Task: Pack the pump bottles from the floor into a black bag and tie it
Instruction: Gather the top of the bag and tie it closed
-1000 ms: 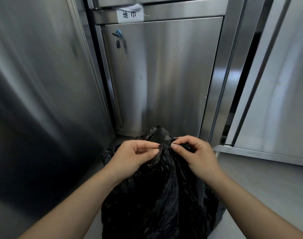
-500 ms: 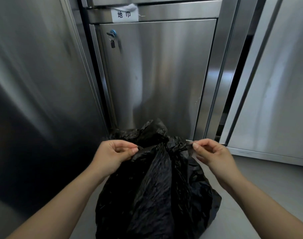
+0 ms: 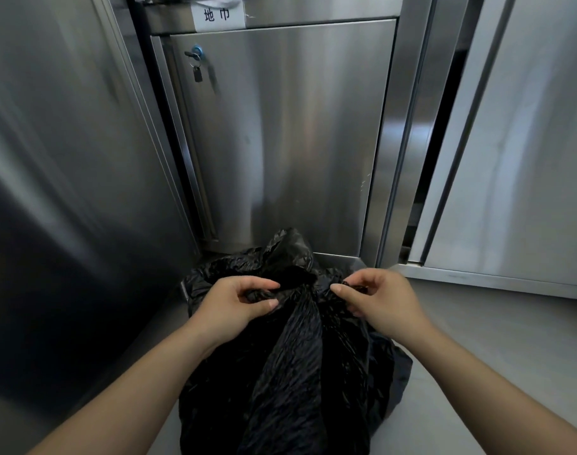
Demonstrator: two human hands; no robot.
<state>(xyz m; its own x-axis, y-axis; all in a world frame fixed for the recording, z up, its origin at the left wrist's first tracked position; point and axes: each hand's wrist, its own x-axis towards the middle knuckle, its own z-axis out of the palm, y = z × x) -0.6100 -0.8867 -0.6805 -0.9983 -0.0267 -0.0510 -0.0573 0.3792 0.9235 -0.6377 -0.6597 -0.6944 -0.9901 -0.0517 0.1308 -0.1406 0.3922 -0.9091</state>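
Observation:
A full black plastic bag (image 3: 290, 382) stands on the grey floor in front of me, its top gathered into bunched folds. My left hand (image 3: 234, 307) pinches a strip of the bag's top between thumb and fingers on the left side. My right hand (image 3: 379, 303) pinches another bunch of the plastic on the right side. A short stretch of gathered plastic runs between the two hands. No pump bottles show; whatever fills the bag is hidden by the black plastic.
A stainless steel cabinet door (image 3: 280, 133) with a key in its lock (image 3: 195, 60) stands right behind the bag, under a white label (image 3: 218, 15). Steel panels close in on the left (image 3: 60, 159) and right (image 3: 527, 142). Bare floor (image 3: 497, 339) lies to the right.
The hands first pulled apart, stretching the bag's top, and have now come closer together again, each still pinching plastic. The view has shifted slightly.

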